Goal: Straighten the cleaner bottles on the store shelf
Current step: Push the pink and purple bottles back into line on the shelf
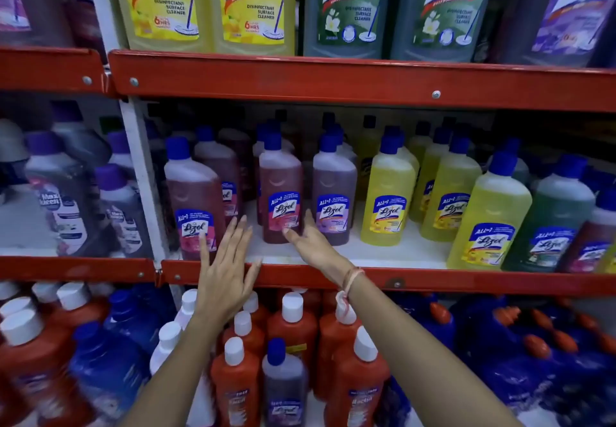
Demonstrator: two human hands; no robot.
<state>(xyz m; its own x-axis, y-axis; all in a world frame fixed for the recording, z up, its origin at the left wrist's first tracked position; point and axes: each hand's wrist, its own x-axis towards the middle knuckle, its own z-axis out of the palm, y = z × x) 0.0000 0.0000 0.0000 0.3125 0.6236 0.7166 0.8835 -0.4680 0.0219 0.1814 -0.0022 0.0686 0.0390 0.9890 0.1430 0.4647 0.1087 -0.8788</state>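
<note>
On the middle shelf (333, 280) stand Lizol cleaner bottles with blue caps. A reddish bottle (191, 193) leans at the left front. Another reddish bottle (281, 193) stands further back, with a purple bottle (333, 193) beside it. Yellow bottles (388, 193) follow to the right. My left hand (226, 270) is spread flat, fingers apart, in front of the left reddish bottle and holds nothing. My right hand (311, 243) reaches in with fingers apart, thumb and fingertips at the base of the middle reddish bottle, not closed on it.
Large yellow, green and purple Lizol bottles (253, 3) fill the shelf above. Below are orange bottles with white caps (293, 326) and blue bottles (500, 360). A white upright post (140, 173) separates the left bay with grey-purple bottles (63, 199).
</note>
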